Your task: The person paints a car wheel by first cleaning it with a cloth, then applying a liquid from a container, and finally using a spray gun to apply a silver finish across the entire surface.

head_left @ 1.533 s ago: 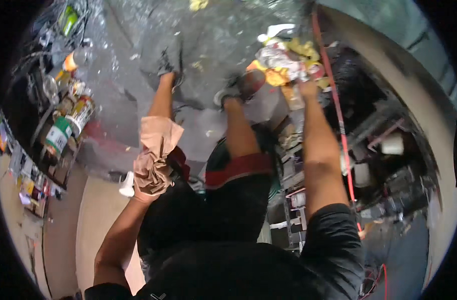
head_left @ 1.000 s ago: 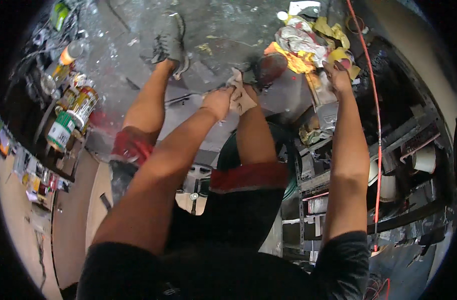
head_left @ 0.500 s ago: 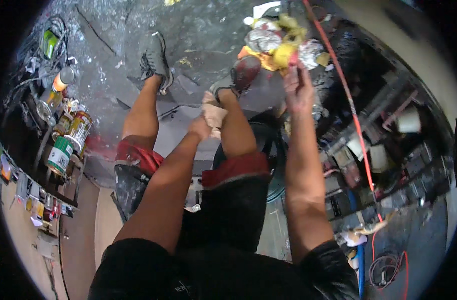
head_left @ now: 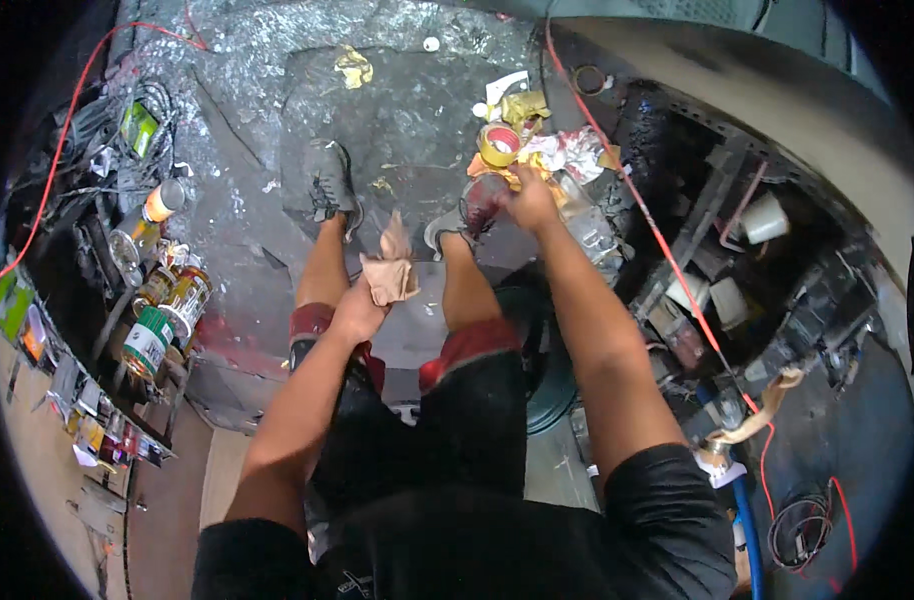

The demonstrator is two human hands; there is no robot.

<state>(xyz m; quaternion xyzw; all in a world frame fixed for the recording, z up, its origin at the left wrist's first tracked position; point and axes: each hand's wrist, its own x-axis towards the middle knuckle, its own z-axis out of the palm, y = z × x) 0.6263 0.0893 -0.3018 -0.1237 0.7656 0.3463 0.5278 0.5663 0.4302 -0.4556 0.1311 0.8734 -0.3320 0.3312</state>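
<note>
My left hand is closed on a crumpled piece of light brown paper, which sticks up beyond the fingers in front of my left knee. My right hand reaches forward beside my right shoe, fingers apart, and I see nothing held in it. Just past its fingertips lies a roll of yellow tape with a red core. The roll rests on a heap of crumpled white paper and yellowish scraps.
Paint cans and jars crowd a shelf at the left. On the right, a red hose crosses a cluttered rack holding white cups. A dark round bin stands by my right leg. Yellow paper lies on the floor ahead.
The view has tilted forward, showing more floor. My left hand with the brown paper has shifted left. My right hand has come left and nearer, and the tape roll's red core now shows.
</note>
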